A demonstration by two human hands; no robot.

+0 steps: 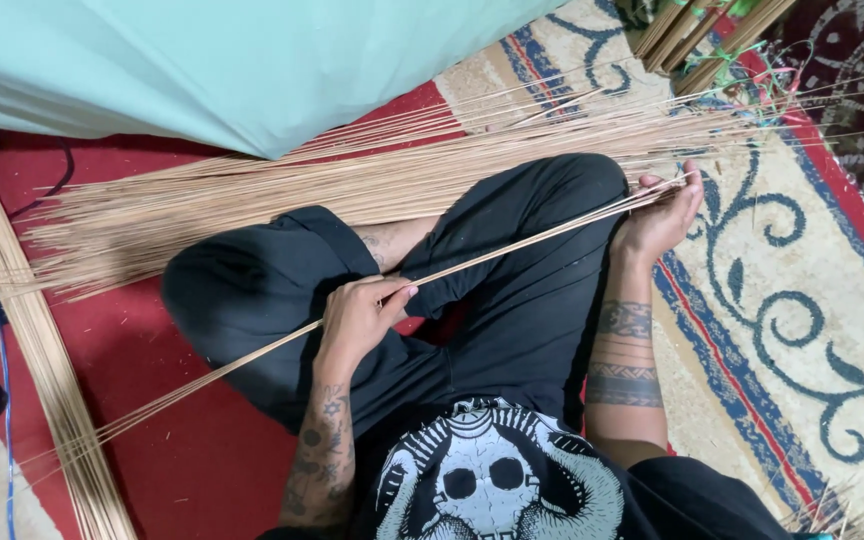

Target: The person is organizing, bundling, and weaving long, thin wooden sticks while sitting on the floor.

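No packages, labels, signs or screens anywhere around the hands here, near or far.

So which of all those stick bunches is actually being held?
The thin bunch slanting across the lap, gripped by both hands; the big pile and tied bundles lie untouched.

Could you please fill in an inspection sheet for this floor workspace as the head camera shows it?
Surface: patterned rug and red mat on the floor.
Job's things: a few thin sticks stretched across the lap between both hands.
Clutter: big pile of loose sticks ahead of the knees; a bundle lying at left; tied bundles at the top.
Grips: left hand closed on the thin sticks; right hand closed on their far end.
Cables: blue cord at the left edge.
Surroundings: pale green cloth at the top left.
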